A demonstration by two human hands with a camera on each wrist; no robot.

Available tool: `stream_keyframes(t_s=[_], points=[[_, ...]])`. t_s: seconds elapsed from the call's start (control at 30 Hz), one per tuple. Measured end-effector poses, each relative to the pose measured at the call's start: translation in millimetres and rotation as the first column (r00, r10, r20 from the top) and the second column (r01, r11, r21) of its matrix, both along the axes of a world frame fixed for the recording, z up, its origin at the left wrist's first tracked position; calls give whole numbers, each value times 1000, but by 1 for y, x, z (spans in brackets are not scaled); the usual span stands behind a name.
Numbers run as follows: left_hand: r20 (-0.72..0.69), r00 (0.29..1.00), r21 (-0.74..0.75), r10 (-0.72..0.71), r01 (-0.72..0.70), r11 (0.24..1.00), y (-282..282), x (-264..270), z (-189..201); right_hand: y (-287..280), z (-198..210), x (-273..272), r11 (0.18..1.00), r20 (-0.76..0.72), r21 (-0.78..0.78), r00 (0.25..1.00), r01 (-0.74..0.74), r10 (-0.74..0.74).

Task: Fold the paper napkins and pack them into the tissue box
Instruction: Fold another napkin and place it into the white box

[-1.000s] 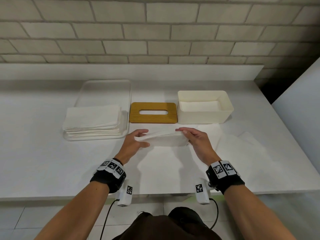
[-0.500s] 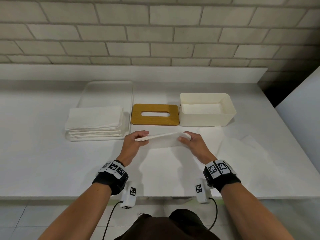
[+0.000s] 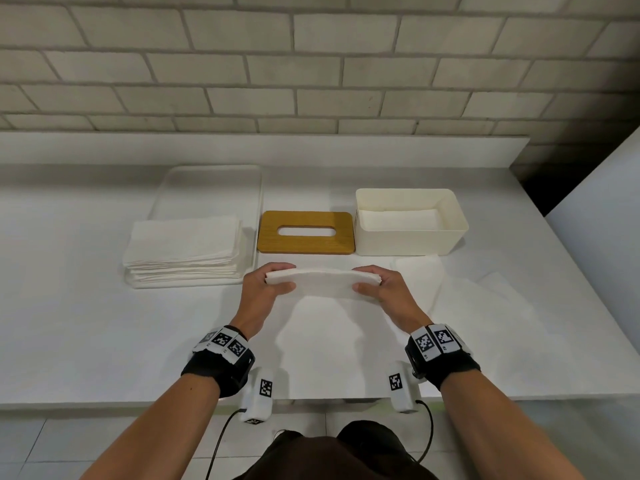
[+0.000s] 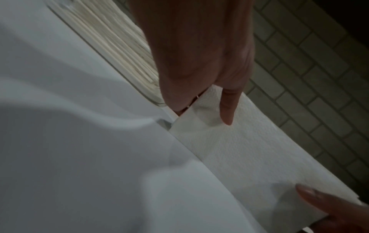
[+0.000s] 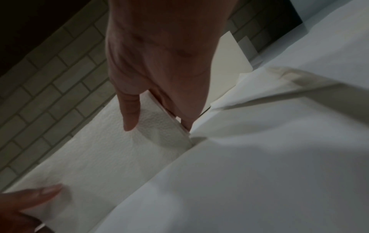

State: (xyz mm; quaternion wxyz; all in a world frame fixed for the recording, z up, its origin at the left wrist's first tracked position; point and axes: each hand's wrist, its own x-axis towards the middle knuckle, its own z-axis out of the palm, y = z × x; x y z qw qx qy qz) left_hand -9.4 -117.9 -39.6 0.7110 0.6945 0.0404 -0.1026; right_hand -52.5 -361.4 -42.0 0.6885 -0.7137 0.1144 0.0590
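A folded white paper napkin (image 3: pixel 323 283) is held just above the counter by both hands. My left hand (image 3: pixel 268 285) pinches its left end, thumb (image 4: pixel 226 108) on the near face and fingers behind. My right hand (image 3: pixel 377 287) pinches the right end the same way, thumb (image 5: pixel 129 113) on the napkin (image 5: pixel 95 151). Behind it stands the open cream tissue box (image 3: pixel 412 249), with white paper lying inside. Its wooden lid (image 3: pixel 306 237) with a slot lies flat to the box's left. A stack of flat napkins (image 3: pixel 183 247) sits on a clear tray (image 3: pixel 207 181) at the left.
Unfolded white sheets (image 3: pixel 346 341) lie spread on the counter under and right of my hands, reaching the front edge. A brick wall with a low ledge (image 3: pixel 263 147) closes the back. A white panel (image 3: pixel 595 216) stands at the far right.
The napkin has gone from a drooping half-fold to a compact flat strip. Both hands have shifted a little toward me, thumbs now on the near face.
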Motion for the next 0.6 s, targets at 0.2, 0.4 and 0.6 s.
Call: stream_keyframes(t_s=[0.2, 0.4, 0.6], points=[[61, 998, 23, -31, 30, 999, 2, 0, 5, 0, 7, -2, 1000, 96, 3, 995, -6, 5], [61, 996, 27, -57, 56, 998, -3, 1, 7, 1, 5, 0, 1000, 129, -3, 992, -7, 7], [-18, 999, 18, -29, 29, 999, -3, 3, -3, 3, -5, 2, 994, 59, -109, 998, 34, -28]])
